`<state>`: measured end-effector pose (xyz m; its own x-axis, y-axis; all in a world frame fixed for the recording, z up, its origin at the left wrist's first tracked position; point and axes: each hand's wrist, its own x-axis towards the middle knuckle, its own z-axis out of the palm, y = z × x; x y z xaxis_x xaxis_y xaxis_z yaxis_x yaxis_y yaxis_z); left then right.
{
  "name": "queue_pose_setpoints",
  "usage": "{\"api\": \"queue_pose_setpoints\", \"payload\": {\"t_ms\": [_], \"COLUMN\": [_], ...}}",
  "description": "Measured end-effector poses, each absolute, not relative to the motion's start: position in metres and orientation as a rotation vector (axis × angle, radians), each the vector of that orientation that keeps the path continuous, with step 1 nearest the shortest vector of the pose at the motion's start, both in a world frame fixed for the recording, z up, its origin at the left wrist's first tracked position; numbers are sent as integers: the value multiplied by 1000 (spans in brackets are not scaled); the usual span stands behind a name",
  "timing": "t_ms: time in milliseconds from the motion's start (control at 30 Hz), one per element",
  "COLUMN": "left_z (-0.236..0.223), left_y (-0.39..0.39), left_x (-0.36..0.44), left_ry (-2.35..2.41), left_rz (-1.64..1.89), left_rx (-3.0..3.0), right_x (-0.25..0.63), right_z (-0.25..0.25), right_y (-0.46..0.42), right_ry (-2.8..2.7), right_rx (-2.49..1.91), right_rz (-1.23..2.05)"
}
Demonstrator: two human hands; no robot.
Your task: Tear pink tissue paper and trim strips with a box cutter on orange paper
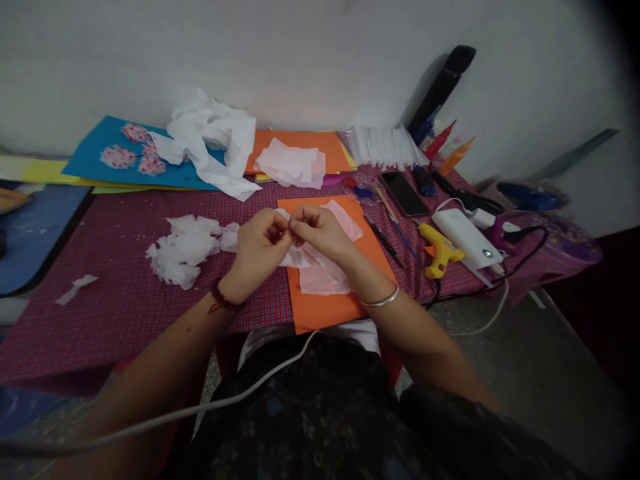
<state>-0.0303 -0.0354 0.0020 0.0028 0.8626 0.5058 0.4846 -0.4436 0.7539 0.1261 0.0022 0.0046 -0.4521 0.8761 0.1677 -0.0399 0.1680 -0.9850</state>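
Observation:
My left hand point(261, 245) and my right hand point(320, 233) meet fingertip to fingertip above an orange sheet point(305, 313). Both are closed in a pinch on a whitish piece of tissue paper point(296, 257), which shows below the fingers; the pinched part is mostly hidden. Pale pink tissue sheets point(323, 280) lie on the orange sheet, partly under my right hand. Left of my left hand sits a heap of crumpled white tissue point(183, 250). A small twisted scrap of tissue point(77, 289) rests farther left.
At the back, a blue sheet point(93, 157) bears pink-and-white tissue puffs point(151, 159) and a long white tissue strip point(235, 143). To the right are a phone point(404, 194), a pen point(384, 240), a yellow glue gun point(440, 250) and a white power strip point(467, 237) with cables.

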Motion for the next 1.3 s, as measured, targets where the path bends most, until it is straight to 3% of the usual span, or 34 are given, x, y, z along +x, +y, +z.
{"api": "queue_pose_setpoints", "payload": {"t_ms": [467,1300], "left_z": [10,9], "left_y": [-30,-29], "left_x": [-33,-31], "left_ry": [981,1010], "left_rz": [1316,1314], "left_rx": [1129,1146], "right_x": [124,120], "right_z": [-1,-5], "right_y": [1,4], "right_ry": [-1684,-1622], "right_rx": [-837,-873], "right_rz": [1169,1252]}}
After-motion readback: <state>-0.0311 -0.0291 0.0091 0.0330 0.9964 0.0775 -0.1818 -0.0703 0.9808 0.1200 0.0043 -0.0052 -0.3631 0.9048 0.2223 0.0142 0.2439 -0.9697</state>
